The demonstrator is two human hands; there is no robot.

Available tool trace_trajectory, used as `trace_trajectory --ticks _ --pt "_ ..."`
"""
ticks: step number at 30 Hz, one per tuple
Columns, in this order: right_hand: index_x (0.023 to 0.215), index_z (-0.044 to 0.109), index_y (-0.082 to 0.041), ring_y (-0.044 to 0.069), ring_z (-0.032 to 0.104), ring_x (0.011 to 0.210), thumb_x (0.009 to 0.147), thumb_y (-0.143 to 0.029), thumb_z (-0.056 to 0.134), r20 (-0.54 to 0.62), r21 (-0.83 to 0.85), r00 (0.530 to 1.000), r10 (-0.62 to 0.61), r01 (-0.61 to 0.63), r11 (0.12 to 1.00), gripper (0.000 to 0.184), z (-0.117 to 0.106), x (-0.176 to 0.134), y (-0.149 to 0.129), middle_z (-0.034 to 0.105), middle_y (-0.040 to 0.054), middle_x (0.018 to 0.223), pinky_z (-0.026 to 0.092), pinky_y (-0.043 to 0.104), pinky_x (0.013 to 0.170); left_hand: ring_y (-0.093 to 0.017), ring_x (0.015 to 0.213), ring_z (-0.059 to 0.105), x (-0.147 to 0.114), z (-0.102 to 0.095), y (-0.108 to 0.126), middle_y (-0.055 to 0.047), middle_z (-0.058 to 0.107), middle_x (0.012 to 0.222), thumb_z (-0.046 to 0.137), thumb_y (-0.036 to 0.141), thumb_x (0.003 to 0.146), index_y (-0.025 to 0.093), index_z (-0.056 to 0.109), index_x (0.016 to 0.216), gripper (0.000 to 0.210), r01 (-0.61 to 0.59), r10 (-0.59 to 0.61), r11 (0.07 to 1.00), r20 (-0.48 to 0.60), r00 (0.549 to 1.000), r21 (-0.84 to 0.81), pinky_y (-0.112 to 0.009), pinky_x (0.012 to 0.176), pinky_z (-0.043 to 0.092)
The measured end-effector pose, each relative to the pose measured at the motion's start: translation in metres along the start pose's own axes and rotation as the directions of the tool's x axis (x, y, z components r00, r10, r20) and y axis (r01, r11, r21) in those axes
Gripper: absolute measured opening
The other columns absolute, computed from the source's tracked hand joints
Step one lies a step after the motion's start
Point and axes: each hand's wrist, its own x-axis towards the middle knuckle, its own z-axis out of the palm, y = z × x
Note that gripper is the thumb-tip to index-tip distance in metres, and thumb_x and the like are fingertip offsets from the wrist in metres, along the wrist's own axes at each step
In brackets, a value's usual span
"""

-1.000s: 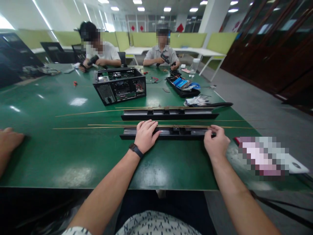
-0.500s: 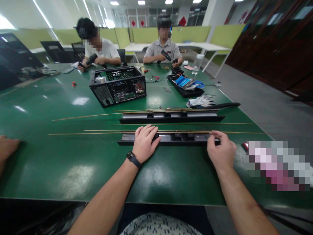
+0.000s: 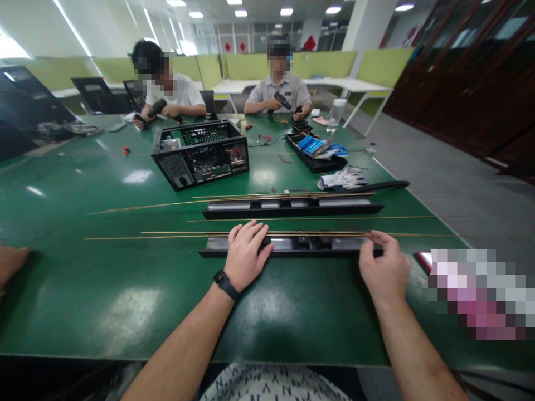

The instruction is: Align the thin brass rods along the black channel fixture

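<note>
My left hand (image 3: pixel 247 248), fingers stretched out, lies across the near black-and-grey rail (image 3: pixel 284 245) and covers part of it. Thin brass-coloured rods (image 3: pixel 179 234) run lengthwise over that rail and pass under or beside this hand. At the rail's right end, my right hand (image 3: pixel 384 264) has thumb and forefinger tips close together on a thin rod (image 3: pixel 351 233). Its other fingers are curled. Behind, a second similar rail (image 3: pixel 292 213) lies parallel, with more thin rods (image 3: pixel 167 205) along it. A single rod (image 3: pixel 200 220) rests between the two rails.
An open black computer case (image 3: pixel 200 153) stands behind on the green table (image 3: pixel 125 289). White work gloves (image 3: pixel 343 179) and a black tray (image 3: pixel 321 165) with blue items lie behind right. Two co-workers sit opposite with dark power tools. Another person's hand (image 3: pixel 12 264) reaches in at left.
My right hand has shifted slightly to the right along the rods. My left hand stays in place on the near rail. The view has tilted up a little.
</note>
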Motion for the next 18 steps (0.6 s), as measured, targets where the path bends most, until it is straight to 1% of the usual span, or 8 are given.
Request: trace_trajectory --ticks 4,6,13,15,18 --pt "0.115 0.074 -0.022 0.029 0.078 0.096 0.094 -0.038 0.058 0.042 0.036 0.995 -0.094 0.093 0.995 0.031 -0.0002 -0.0021 -0.0045 0.083 0.0099 0.104 0.053 0.050 0.104 -0.033 0.143 0.063 0.0004 -0.0001 0.0003 -0.013 0.075 0.143 0.069 0.036 0.106 0.024 0.068 0.145 0.040 0.007 -0.007 1.000 0.007 1.000 0.001 -0.055 0.125 0.038" --pt "0.112 0.074 -0.022 0.029 0.078 0.095 0.094 -0.038 0.058 0.049 0.040 0.992 -0.113 0.111 0.993 0.029 -0.0001 -0.0028 -0.0059 0.083 0.0098 0.104 0.054 0.051 0.104 -0.034 0.144 0.063 0.0006 -0.0004 0.0007 -0.013 0.075 0.143 0.069 0.035 0.106 0.024 0.068 0.145 0.041 0.011 -0.011 1.000 0.010 1.000 -0.004 -0.056 0.125 0.038" --pt "0.116 0.074 -0.017 0.031 0.078 0.097 0.094 -0.037 0.057 0.003 -0.018 1.000 -0.023 0.023 1.000 0.035 -0.0007 0.0008 0.0022 0.083 0.0155 0.106 0.054 0.051 0.103 -0.034 0.143 0.063 0.0009 -0.0012 0.0012 -0.013 0.075 0.143 0.069 0.035 0.106 0.024 0.068 0.145 0.041 0.010 -0.010 1.000 0.015 1.000 -0.014 -0.056 0.125 0.038" --pt "0.118 0.074 -0.017 0.030 0.078 0.096 0.094 -0.037 0.057 0.002 -0.013 1.000 -0.027 0.027 1.000 0.036 0.0000 0.0008 0.0028 0.083 0.0149 0.106 0.054 0.051 0.103 -0.034 0.143 0.064 0.0010 -0.0010 0.0008 -0.013 0.075 0.142 0.069 0.035 0.106 0.023 0.068 0.145 0.040 0.009 -0.009 1.000 0.017 1.000 -0.011 -0.056 0.125 0.039" --pt "0.117 0.074 -0.019 0.029 0.079 0.094 0.094 -0.038 0.057 0.026 0.008 0.997 -0.067 0.067 0.998 0.034 0.0015 -0.0008 -0.0002 0.083 0.0123 0.103 0.055 0.052 0.102 -0.034 0.143 0.064 0.0013 -0.0009 0.0004 -0.013 0.075 0.142 0.069 0.035 0.106 0.022 0.069 0.144 0.040 0.009 -0.009 1.000 0.024 1.000 -0.008 -0.057 0.124 0.039"
